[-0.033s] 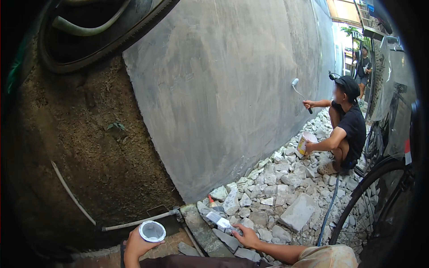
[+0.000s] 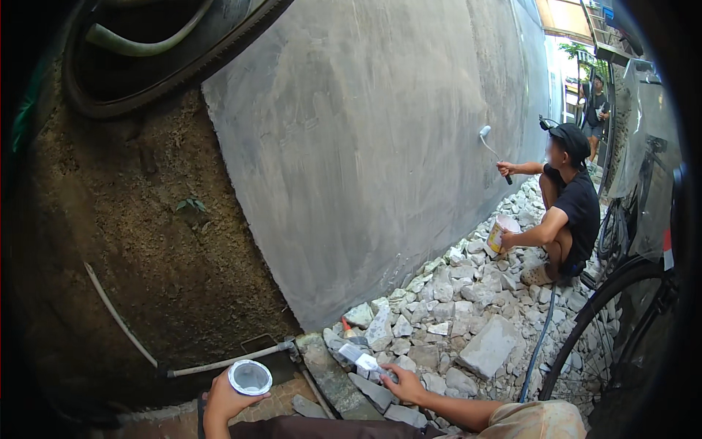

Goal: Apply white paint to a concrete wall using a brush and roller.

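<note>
My left hand (image 2: pixel 222 401) is wrapped round a small round cup (image 2: pixel 250 362) with a pale rim and a greyish inside, at the lower left. In my right hand (image 2: pixel 409 386) is the handle of a flat paintbrush (image 2: pixel 355 355); its white-coated bristle end points up and left, above the broken stones. The bristles appear apart from the grey wall (image 2: pixel 344 183). Behind the brush, an object with an orange-red tip (image 2: pixel 346 324) lies partly hidden among the stones near the wall's bottom corner.
A co-worker (image 2: pixel 574 194) squats at right, holding a paint roller (image 2: pixel 485 132) near the wall and a bucket (image 2: pixel 502 233). White rubble (image 2: pixel 490 350) covers the ground. A bicycle wheel (image 2: pixel 585 358), blue hose (image 2: pixel 540 344), pipe (image 2: pixel 223 363) and overhead tyre (image 2: pixel 183 67) surround me. Another person (image 2: pixel 596 110) stands far back.
</note>
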Available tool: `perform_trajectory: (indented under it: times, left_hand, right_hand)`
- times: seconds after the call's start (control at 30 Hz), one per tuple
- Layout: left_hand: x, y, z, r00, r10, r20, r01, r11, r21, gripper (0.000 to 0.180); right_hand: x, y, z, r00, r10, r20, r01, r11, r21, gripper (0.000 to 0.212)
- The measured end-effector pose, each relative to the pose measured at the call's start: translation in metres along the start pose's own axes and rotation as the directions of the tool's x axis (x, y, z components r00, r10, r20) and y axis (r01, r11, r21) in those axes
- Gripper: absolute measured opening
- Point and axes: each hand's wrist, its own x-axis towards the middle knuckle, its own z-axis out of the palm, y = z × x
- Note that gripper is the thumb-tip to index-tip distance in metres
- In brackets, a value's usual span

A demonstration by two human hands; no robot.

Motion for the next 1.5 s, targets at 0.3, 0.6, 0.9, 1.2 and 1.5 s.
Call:
perform_trajectory:
  times: [0.3,0.6,0.9,1.2,1.5]
  left_hand:
    - [-0.001,0.001,-0.001,0.999,-0.043,0.009,0.043,0.999,0.003,0.080]
    - [-0.002,0.002,-0.004,0.996,-0.084,-0.007,0.084,0.996,0.022,0.076]
    - [-0.003,-0.004,-0.005,0.998,-0.060,-0.002,0.060,0.996,0.063,0.080]
    - [-0.003,-0.001,-0.003,0.997,-0.077,0.003,0.077,0.996,0.052,0.080]
    - [-0.004,-0.004,-0.005,0.996,-0.090,-0.016,0.090,0.995,0.034,0.080]
  right_hand:
    - [0.046,0.013,-0.002,0.983,-0.085,-0.161,0.085,0.996,-0.006,0.045]
    - [0.013,0.014,0.021,0.992,0.074,0.106,-0.070,0.997,-0.038,0.046]
    - [0.012,0.001,0.026,0.994,0.006,0.105,-0.006,1.000,0.005,0.046]
    - [0.073,0.025,0.021,0.972,-0.157,-0.178,0.170,0.983,0.063,0.038]
    - [0.255,0.031,-0.007,0.883,0.423,-0.202,-0.041,0.499,0.866,0.023]
